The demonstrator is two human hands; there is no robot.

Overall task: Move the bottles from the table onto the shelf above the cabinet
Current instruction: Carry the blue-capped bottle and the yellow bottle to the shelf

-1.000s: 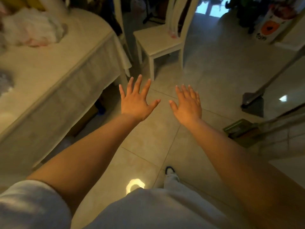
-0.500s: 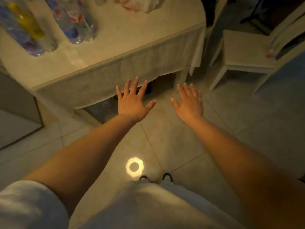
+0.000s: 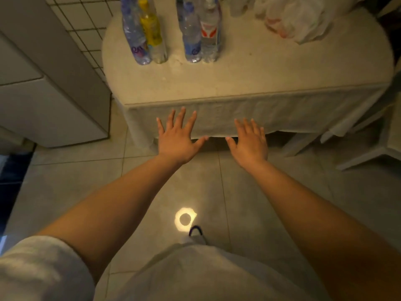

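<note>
Four clear plastic bottles (image 3: 171,33) stand paired, touching, at upper centre on the cloth-covered table (image 3: 260,83); left hand (image 3: 176,137) and right hand (image 3: 249,142) spread, empty. Grabbing one risks toppling its neighbour.

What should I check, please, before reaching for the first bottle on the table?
1. Left hand free, fingers spread: ok.
2. Right hand free: ok.
3. Bottles upright on the table: purple-label bottle, yellow-label bottle, blue-label bottle, red-label bottle: ok.
4. Hands at the bottles: not ok, they hover before the table's near edge.
5. Plastic bag apart from the bottles: ok.
6. Shelf above the cabinet has room: cannot tell, out of view.
</note>
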